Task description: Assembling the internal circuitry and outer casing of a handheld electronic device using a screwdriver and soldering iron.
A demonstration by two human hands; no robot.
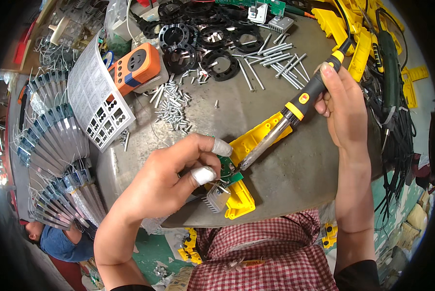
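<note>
My right hand [344, 109] grips the black-and-yellow handle of a soldering iron [310, 92], whose metal shaft slants down to the left. The iron's tip end is at a small green circuit board [225, 166], lying over a yellow plastic housing [249, 144]. My left hand [161, 177] is closed at the board, with white tape around its thumb and index finger. Its fingers cover part of the board, so their exact hold is partly hidden. A finned metal heat sink [214, 200] and a pale wire [221, 188] show below the left thumb.
Loose screws [172, 107], long bolts [280, 60] and black rings [220, 65] lie farther back. An orange device [139, 65] stands behind a printed sheet [98, 99]. Wired metal strips [57, 140] fan out at left. Yellow housings [331, 26] and dark cables [394, 145] are at right.
</note>
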